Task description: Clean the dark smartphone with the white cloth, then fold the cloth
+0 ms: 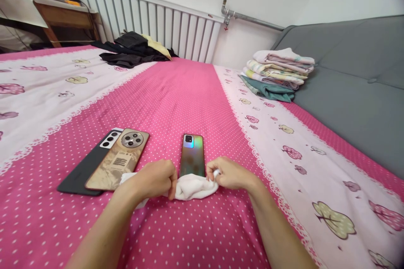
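Observation:
A white cloth (pixel 194 187) is stretched between my two hands and covers the near end of a shiny phone (pixel 192 156) lying back up. My left hand (pixel 158 178) is closed on the cloth, with a loose white end showing behind the wrist. On the other side, my right hand (pixel 229 172) pinches the cloth's right end between thumb and fingers. Left of them, a gold phone (pixel 121 157) with a round camera ring and a label lies partly over a dark phone (pixel 83 172). Both lie back up.
Under everything is a pink dotted bedspread (pixel 186 96). Folded cloths (pixel 277 73) are stacked at right by a grey headboard (pixel 356 80). Dark clothes (pixel 134 50) lie at the far edge, before a white radiator (pixel 148 17). A wooden desk (pixel 63 17) stands far left.

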Tool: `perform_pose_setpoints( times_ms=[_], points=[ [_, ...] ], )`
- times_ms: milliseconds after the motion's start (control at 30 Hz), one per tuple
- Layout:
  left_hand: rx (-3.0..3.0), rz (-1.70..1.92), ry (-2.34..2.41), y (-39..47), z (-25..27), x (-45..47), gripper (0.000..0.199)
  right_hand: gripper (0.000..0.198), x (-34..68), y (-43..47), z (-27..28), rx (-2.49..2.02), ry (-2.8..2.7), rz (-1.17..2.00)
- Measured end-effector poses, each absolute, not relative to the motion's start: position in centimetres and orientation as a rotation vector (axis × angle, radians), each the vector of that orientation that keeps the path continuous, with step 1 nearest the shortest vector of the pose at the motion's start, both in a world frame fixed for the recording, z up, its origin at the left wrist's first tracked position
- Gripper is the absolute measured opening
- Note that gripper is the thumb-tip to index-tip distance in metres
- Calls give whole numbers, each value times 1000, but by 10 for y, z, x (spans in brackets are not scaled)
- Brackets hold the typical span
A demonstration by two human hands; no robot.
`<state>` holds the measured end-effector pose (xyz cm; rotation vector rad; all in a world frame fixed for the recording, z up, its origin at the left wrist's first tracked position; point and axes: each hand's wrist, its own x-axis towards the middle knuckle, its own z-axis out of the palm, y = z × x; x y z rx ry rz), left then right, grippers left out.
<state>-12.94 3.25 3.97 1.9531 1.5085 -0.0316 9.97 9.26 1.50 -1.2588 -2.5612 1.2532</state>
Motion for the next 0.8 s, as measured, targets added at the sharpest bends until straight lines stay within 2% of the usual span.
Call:
perform_pose_setpoints(
  times_ms=[200, 400, 800],
  points=[
    [1891, 37, 1556, 35, 34, -132, 30, 27, 101, 93, 15, -1282, -2537, 1011],
    [1939, 143, 1511, 37, 35, -135, 27, 24, 103, 97, 14, -1274, -2503, 1097],
    [1893, 113, 1377, 34, 40, -138, 33, 23, 100, 98, 11, -1203, -2554, 1194]
  ],
)
